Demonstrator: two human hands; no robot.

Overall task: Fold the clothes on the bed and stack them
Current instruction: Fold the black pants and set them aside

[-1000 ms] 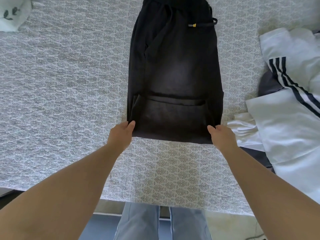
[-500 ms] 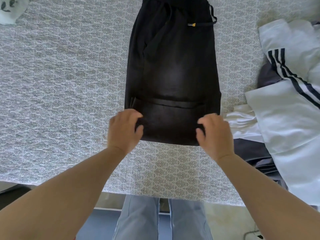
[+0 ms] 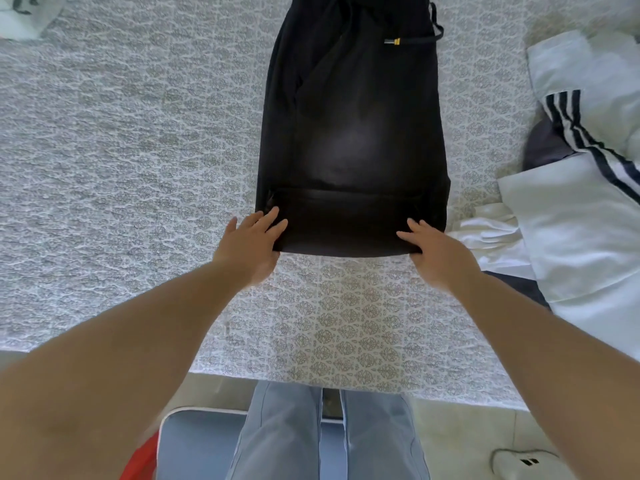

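Note:
Black trousers (image 3: 349,133) with a yellow-tipped drawstring (image 3: 398,40) lie folded lengthwise on the patterned bedspread (image 3: 138,168), waistband at the far side. A folded layer forms the near end. My left hand (image 3: 252,244) holds the near left corner, fingers laid on top and thumb hidden under the hem. At the near right corner my right hand (image 3: 436,251) holds the trousers the same way. The near hem sits slightly raised over both hands.
A heap of white clothes (image 3: 581,216) with dark stripes and a dark garment (image 3: 543,143) lies at the right. A pale printed cloth (image 3: 20,15) sits at the far left corner. The bed's near edge (image 3: 311,379) runs in front of my legs.
Both hands moved from the outer sides of the near corners onto the fabric, curled there, and now lie flatter over the corners with thumbs under the hem.

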